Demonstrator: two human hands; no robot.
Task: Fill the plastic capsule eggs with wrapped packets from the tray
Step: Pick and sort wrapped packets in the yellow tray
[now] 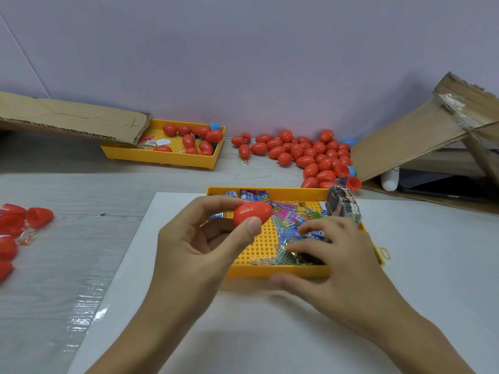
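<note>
My left hand (197,238) pinches a closed red capsule egg (251,213) between thumb and fingers, held above the near yellow tray (270,272). Colourful wrapped packets (289,215) lie heaped in that tray. My right hand (332,255) reaches into the tray's right side, its fingertips resting on a shiny wrapped packet (290,251); the thumb lies on the tray's front rim. Whether the fingers grip the packet is hidden.
A pile of red eggs (305,155) lies at the back by the wall. A second yellow tray (164,157) with eggs stands back left under a cardboard flap (70,120). More red eggs (13,228) lie far left. A cardboard box (421,141) leans at right.
</note>
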